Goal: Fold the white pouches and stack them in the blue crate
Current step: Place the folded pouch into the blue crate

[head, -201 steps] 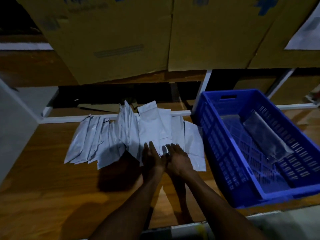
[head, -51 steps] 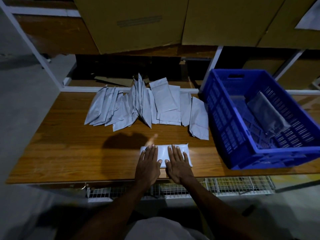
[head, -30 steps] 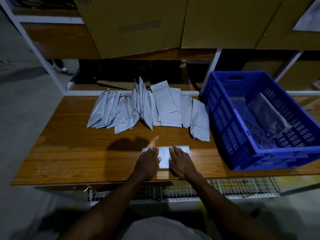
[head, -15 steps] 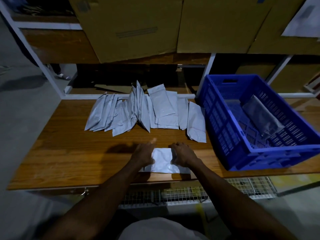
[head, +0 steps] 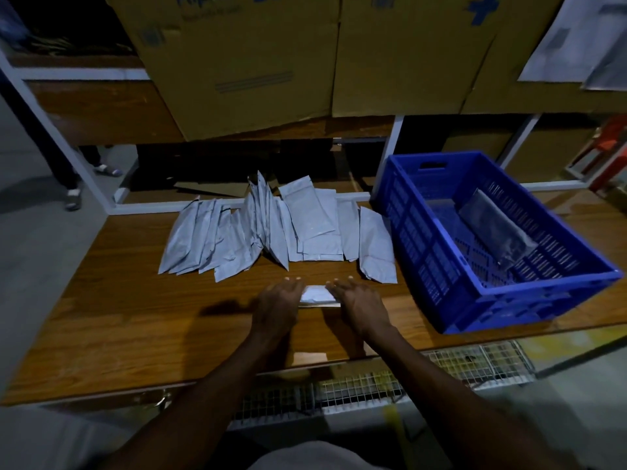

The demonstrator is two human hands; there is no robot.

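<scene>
Wooden table, dim light. Left hand and right hand flat, fingers straight, on folded pouch. Press crease firmly before lifting to blue crate.

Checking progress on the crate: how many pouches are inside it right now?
1: a single pouch leans on the right inner wall of the blue crate. The near wall may hide part of the floor.

Both hands, left hand and right hand, press one folded pouch.
</scene>
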